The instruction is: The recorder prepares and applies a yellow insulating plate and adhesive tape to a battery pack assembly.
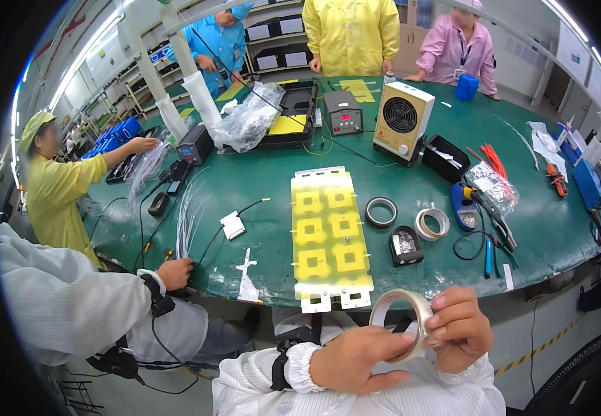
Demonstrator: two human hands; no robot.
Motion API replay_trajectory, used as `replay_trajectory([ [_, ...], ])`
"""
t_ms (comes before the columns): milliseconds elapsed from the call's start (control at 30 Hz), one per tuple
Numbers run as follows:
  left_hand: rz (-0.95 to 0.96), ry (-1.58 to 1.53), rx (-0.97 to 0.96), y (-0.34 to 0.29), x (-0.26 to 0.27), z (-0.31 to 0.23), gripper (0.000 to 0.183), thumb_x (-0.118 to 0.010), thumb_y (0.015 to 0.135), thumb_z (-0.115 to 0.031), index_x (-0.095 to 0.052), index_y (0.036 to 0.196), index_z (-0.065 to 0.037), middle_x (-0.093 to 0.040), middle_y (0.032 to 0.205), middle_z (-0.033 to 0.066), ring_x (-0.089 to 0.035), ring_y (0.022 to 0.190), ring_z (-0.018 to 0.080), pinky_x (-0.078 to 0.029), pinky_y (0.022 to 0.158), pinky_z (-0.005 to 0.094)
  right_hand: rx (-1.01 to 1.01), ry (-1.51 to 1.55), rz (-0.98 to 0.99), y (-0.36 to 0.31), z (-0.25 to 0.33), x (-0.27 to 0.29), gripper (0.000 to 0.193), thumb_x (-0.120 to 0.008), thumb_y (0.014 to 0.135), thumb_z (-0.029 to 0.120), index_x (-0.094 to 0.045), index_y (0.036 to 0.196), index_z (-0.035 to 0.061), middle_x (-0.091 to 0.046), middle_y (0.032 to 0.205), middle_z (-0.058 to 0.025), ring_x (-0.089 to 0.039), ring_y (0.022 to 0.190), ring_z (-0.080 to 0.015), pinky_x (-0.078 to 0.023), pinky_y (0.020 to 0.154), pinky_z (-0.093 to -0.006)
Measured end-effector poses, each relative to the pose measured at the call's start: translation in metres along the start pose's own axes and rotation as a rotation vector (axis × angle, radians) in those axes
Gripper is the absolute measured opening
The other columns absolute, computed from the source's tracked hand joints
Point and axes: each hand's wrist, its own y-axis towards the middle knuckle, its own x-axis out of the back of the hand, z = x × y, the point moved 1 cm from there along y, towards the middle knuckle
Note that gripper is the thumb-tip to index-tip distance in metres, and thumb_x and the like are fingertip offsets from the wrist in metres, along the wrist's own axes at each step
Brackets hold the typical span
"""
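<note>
Holding the roll of clear tape (pixel 423 313) above your lap, you have it in front of the near table edge, between your two hands. Your left hand (pixel 359 360) comes from the lower left and its fingers are closed around the low side of the ring. Your right hand (pixel 461 329) is at the opposite side, with bent fingertips touching the outer band; whether they pinch it or only rest there, I cannot tell. The ring stands on its edge, tilted, so the hole remains visible from above.

From your fingers, the yellow panel (pixel 330 239) lies forward and to the left, flat on the green table (pixel 272 208). Its long axis runs away from you, and its near end, with white tabs, reaches the table edge. This end is nearer to your left hand than to your right one, and neither hand touches it.
</note>
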Motion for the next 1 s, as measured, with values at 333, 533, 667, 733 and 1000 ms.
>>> replay_trajectory([
  [333, 0.221, 0.080, -0.142, 0.017, -0.034, 0.008, 0.032, -0.064, 0.087, -0.023, -0.058, 0.103, 0.004, -0.056, 0.070, 0.0094, -0.058, 0.064, 0.0268, -0.047, 0.066, 0.0367, -0.342, 0.175, -0.336, -0.040, -0.013, 0.012, 0.025, -0.079, 0.081, 0.016, -0.058, 0.085, 0.0018, -0.069, 0.081, -0.0143, -0.068, 0.081, -0.0280, -0.055, 0.074, -0.0377],
  [533, 0.195, 0.039, -0.002, 0.008, -0.079, 0.042, 0.026, -0.059, 0.091, -0.020, -0.056, 0.108, 0.001, -0.054, 0.064, 0.0128, -0.056, 0.060, 0.0314, -0.044, 0.059, 0.0407, -0.684, 0.108, -0.438, -0.077, -0.023, 0.033, 0.013, -0.071, 0.087, 0.004, -0.059, 0.090, -0.0018, -0.069, 0.083, -0.0152, -0.068, 0.082, -0.0224, -0.054, 0.077, -0.0333],
  [667, 0.134, -0.040, 0.036, 0.000, -0.105, 0.060, 0.022, -0.056, 0.095, -0.020, -0.057, 0.105, -0.001, -0.053, 0.063, 0.0137, -0.054, 0.060, 0.0333, -0.042, 0.059, 0.0427, -0.613, -0.200, -0.413, -0.095, -0.017, 0.039, 0.010, -0.068, 0.089, 0.001, -0.060, 0.093, -0.0024, -0.068, 0.085, -0.0121, -0.066, 0.079, -0.0187, -0.053, 0.074, -0.0300],
  [733, 0.099, -0.078, 0.034, -0.003, -0.109, 0.065, 0.022, -0.056, 0.095, -0.021, -0.056, 0.105, -0.001, -0.053, 0.063, 0.0137, -0.054, 0.060, 0.0333, -0.042, 0.059, 0.0427, -0.624, -0.191, -0.433, -0.098, -0.016, 0.039, 0.010, -0.067, 0.090, 0.002, -0.059, 0.093, -0.0023, -0.067, 0.085, -0.0119, -0.065, 0.078, -0.0181, -0.052, 0.072, -0.0291],
  [1000, 0.125, 0.191, 0.010, -0.001, -0.102, 0.063, 0.019, -0.062, 0.091, -0.021, -0.059, 0.094, -0.003, -0.053, 0.062, 0.0106, -0.055, 0.059, 0.0260, -0.041, 0.060, 0.0363, -0.676, -0.187, -0.528, -0.100, -0.018, 0.038, 0.014, -0.068, 0.091, 0.007, -0.057, 0.094, -0.0020, -0.063, 0.085, -0.0115, -0.060, 0.072, -0.0164, -0.052, 0.070, -0.0283],
])
